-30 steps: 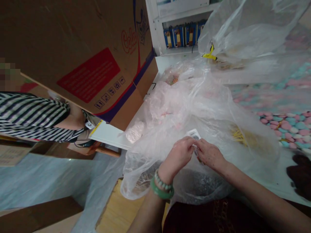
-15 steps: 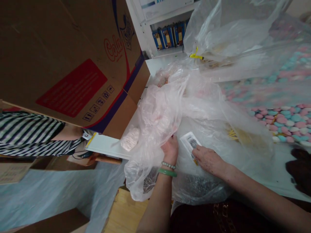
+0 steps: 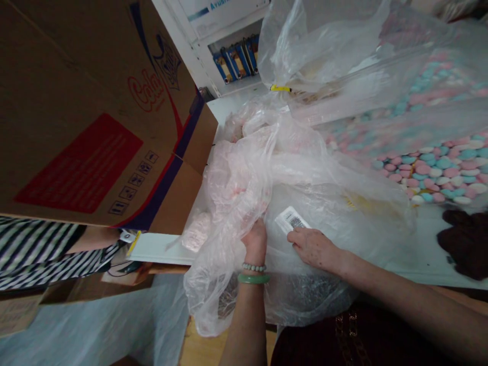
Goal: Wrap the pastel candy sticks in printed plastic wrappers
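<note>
Packet (image 3: 290, 220) is white with black printing.

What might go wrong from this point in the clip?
The left hand has its fingers hidden in the thin plastic, so it might snag or tear it.
The right hand pinches the packet by one end; it could slip into the folds.
Some plastic hangs past the table's edge and might drag things off.

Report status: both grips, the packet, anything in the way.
Left grip against crumpled clear plastic, hold unclear. Right grip pinching white packet, printed code showing. Loose plastic folds bunched around left grip.
</note>
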`<state>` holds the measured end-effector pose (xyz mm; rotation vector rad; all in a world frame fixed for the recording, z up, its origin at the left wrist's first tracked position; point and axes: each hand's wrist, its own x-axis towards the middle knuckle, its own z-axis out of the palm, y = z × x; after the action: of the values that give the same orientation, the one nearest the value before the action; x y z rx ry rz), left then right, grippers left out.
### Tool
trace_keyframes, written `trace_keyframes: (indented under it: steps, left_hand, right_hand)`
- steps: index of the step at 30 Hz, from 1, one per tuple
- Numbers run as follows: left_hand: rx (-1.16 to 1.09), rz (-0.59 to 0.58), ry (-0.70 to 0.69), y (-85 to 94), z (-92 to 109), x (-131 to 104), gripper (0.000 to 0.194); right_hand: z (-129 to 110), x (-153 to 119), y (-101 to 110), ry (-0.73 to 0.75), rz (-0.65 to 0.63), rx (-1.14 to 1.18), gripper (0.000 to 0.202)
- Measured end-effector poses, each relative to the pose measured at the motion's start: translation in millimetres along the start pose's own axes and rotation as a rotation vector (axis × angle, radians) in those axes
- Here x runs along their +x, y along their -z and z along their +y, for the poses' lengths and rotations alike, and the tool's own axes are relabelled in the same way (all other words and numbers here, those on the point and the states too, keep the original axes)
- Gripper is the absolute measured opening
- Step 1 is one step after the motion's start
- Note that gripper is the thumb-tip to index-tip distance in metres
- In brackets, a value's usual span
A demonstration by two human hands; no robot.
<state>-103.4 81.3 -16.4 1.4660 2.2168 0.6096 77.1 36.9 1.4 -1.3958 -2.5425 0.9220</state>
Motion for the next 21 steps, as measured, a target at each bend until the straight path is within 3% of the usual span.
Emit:
trace_keyframes:
  steps: [4,8,10,13,14,15,17,19,21]
  left_hand:
    - [-0.107,-0.101,0.035,-2.4,9,-17,0.015]
    - [-0.496,-0.291,0.12,-13.3,28,-47,0.009]
    - [-0.581,-0.397,0.108,-12.3,37,-53,0.007]
    - [-0.454,-0.67,0.018,-2.7,44,-40,0.011]
    - [-0.345,-0.708,-0.016,0.3,46,-29,0.012]
    - [-0.227,-0.668,-0.051,2.0,47,-18,0.014]
    - [-0.056,-0.433,-0.131,0.5,50,9,0.017]
    - [-0.018,-0.245,-0.184,-6.8,54,33,0.023]
    - [-0.001,-0.144,-0.238,-16.7,58,52,0.03]
  right_hand:
    - [-7,25,3,-0.165,0.128,0.324,0.026]
    - [-4,44,-3,-0.263,0.22,0.697,0.035]
    - [4,46,-6,-0.322,0.239,0.83,0.036]
    - [22,41,-7,-0.445,0.294,0.906,0.029]
    - [28,39,-6,-0.476,0.317,0.915,0.027]
    - [34,36,-5,-0.496,0.336,0.92,0.026]
    - [42,31,-3,-0.511,0.365,0.914,0.027]
    - [47,27,-2,-0.505,0.387,0.893,0.031]
    - [50,25,-3,-0.484,0.394,0.886,0.033]
